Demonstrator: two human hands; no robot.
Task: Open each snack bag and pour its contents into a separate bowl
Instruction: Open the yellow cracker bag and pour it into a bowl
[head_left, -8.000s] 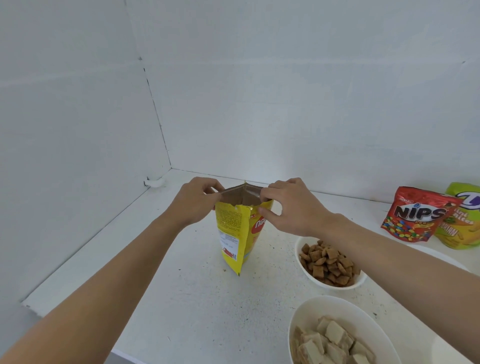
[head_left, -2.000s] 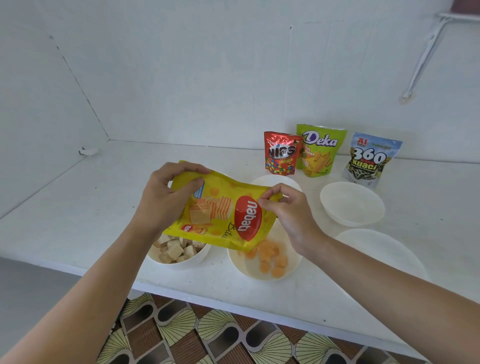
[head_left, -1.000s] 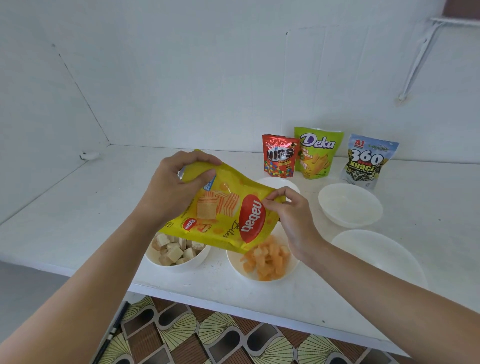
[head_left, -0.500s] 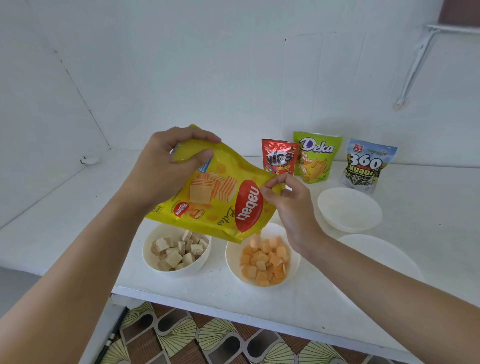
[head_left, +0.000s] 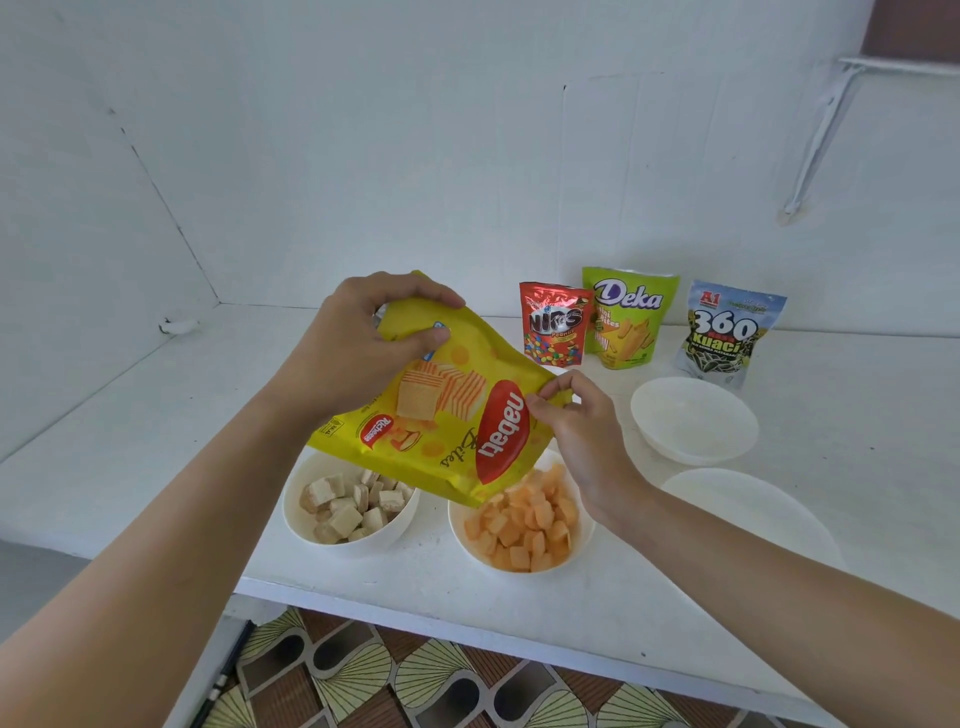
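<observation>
Mid-frame, the yellow bag (head_left: 441, 410) is tipped mouth-down over the bowl (head_left: 519, 564) of orange cubes. Left hand (head_left: 358, 348) grips its raised bottom end, right hand (head_left: 576, 415) pinches the edge near the mouth. Bowl of pale cubes (head_left: 348, 540) sits lower left; three sealed bags, Nips (head_left: 555, 322), Deka (head_left: 626, 319) and Kuaci (head_left: 724, 335), stand upper right behind two empty bowls (head_left: 693, 421).

A white counter (head_left: 156, 415) runs along white walls (head_left: 415, 156) that meet in a corner at the left. A small white fitting (head_left: 179, 326) sits at that corner's base. High on the right, a slanted white bracket (head_left: 821, 135) supports a shelf (head_left: 904, 67). Below the counter's front edge lies a floor (head_left: 415, 686) tiled in brown and yellow fan shapes, with a thin dark rod (head_left: 223, 675) at its left.
</observation>
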